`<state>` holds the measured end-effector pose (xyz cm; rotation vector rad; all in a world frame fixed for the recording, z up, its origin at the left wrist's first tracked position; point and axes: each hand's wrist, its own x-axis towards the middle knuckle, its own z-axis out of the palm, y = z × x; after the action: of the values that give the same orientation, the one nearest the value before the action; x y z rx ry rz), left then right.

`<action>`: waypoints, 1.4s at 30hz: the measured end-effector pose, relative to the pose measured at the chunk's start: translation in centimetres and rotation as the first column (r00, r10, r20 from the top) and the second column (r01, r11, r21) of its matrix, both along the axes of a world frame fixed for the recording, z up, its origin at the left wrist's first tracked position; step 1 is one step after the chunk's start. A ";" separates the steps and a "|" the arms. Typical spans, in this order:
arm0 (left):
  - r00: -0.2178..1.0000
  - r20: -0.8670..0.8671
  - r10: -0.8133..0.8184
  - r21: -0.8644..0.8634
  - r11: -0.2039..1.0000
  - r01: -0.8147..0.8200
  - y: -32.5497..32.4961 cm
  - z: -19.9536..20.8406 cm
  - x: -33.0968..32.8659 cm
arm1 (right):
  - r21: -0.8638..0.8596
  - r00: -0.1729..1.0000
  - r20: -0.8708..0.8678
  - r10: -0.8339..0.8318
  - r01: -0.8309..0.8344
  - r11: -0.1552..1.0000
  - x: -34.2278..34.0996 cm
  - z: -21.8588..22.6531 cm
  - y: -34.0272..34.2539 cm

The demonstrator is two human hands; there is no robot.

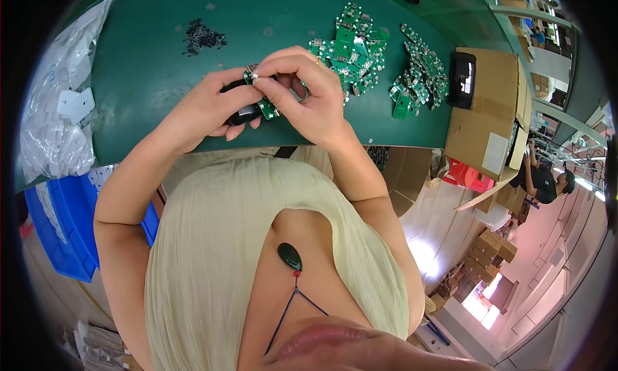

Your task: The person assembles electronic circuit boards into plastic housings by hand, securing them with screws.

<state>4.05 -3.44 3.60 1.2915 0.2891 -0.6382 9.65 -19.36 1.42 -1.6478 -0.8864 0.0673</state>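
My left hand (201, 108) is closed around a glossy black plastic casing (244, 116) above the near part of the green table. Against the casing lies a small green circuit board (268, 107), partly covered by my fingers. My right hand (314, 99) comes in from the other side, thumb and forefinger pinched together at the board's upper edge, by a tiny whitish part. Its other fingers are curled and partly hidden. Just beyond my right hand lies a loose heap of green circuit boards (353, 48).
Small black parts (203, 37) lie in a pile farther back. Another board heap (420, 75) is at the right, before a cardboard box (483, 107) with a black device (461, 80) against it. Clear plastic bags (61, 113) cover the left end; blue bins (67, 223) stand below.
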 end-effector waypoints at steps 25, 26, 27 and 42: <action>0.966 -0.255 -0.050 0.074 0.995 0.071 -0.4 -0.6 -3.7 | -0.475 0.793 0.295 0.533 -0.363 0.802 0.3 0.6 -1.5; 0.965 -0.256 -0.052 0.078 0.994 0.074 -0.5 -0.4 -3.6 | -0.514 0.780 0.293 0.553 -0.360 0.779 0.2 0.8 -1.5; 0.965 -0.258 -0.051 0.083 0.994 0.074 -0.5 -0.4 -3.7 | -0.551 0.765 0.291 0.575 -0.357 0.754 0.1 1.0 -1.4; 0.977 -0.208 -0.045 0.115 0.991 0.070 -0.7 -1.1 -4.3 | -0.642 0.761 0.357 0.542 -0.221 0.734 -1.1 1.3 -1.1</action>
<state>-0.26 -4.18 2.45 1.3560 0.4674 -0.8158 8.51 -20.43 2.74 -2.0370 -1.7903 0.2026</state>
